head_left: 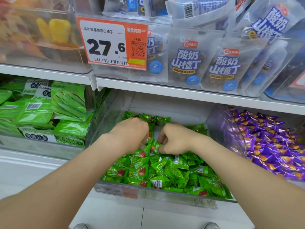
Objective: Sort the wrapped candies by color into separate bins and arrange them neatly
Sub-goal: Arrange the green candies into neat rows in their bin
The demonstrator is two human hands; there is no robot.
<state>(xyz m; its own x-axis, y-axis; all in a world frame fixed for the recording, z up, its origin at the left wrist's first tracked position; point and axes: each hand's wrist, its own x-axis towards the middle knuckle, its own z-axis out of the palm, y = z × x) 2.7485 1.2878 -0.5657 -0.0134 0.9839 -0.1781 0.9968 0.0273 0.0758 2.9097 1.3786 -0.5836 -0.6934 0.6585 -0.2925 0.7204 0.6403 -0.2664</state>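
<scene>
Two shoe tips (80, 226) show at the lower edge, on pale floor tiles. Just beyond them is the front wall of a clear bin (148, 192), and the green candies (165, 169) lie heaped against it, thickest at the front and right.

Both bare forearms reach over this heap to the middle of the bin. The left hand (132, 134) is knuckles up with its grip curled tight onto the green candies. Its fingertips are buried among the wrappers. The right hand (175, 139) is just beside it, its grip closed, with thumb and forefinger pinching one green candy at the top of the heap. The two hands are near each other but not touching.

Behind the hands a few green candies lie in a row, and beyond them the bin floor is bare to its back wall.

To the right, purple candies (272, 146) fill a neighbouring bin, touching its curved wall. To the left are green packets (41, 109).

A white shelf edge (181, 91) runs close overhead, carrying an orange price tag (112, 43) and blue-lettered pouches (188, 58).
</scene>
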